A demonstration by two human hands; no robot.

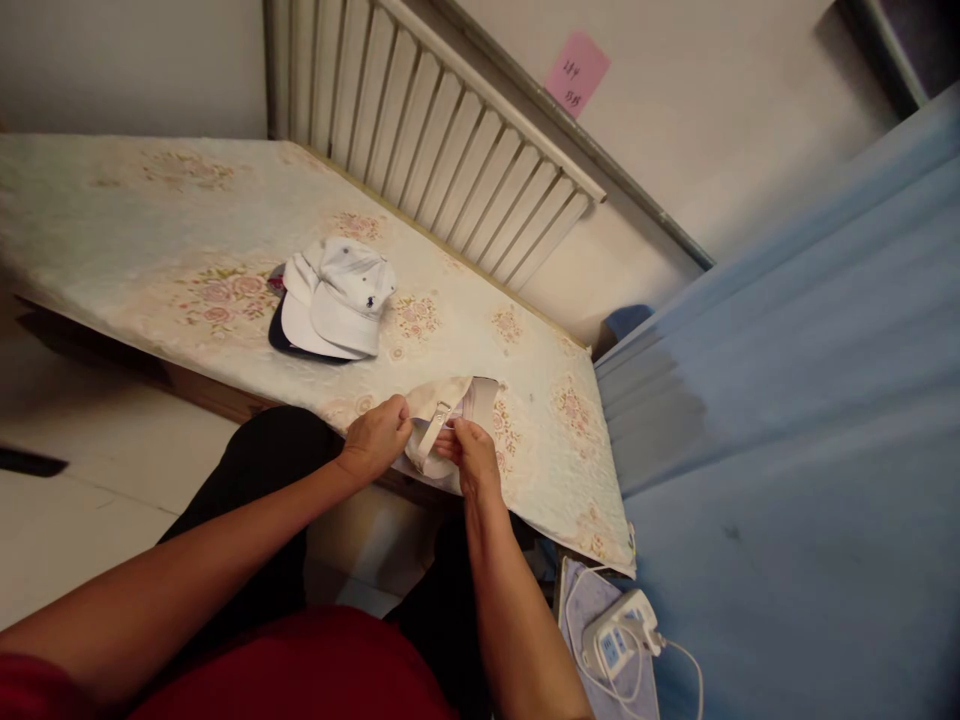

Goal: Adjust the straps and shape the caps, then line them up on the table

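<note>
A pale cream cap (pixel 441 393) lies on the floral-covered tabletop in front of me, its back strap and small metal buckle facing me. My left hand (pixel 379 435) is closed on the cap's left edge, with the thumb and fingers pressed together. My right hand (pixel 475 455) holds the cap at the right end of the strap, its fingers reaching partly inside the opening and partly hidden. Further left rests a stack of caps (pixel 346 290), white on top with a small dark logo, and a dark brim showing below.
The floral cover (pixel 517 360) spans the long surface. A white radiator (pixel 442 150) runs behind it. A blue curtain (pixel 750 450) hangs at the right. A white power strip (pixel 619 635) with cords lies at the lower right. A pink note (pixel 577 73) is on the wall.
</note>
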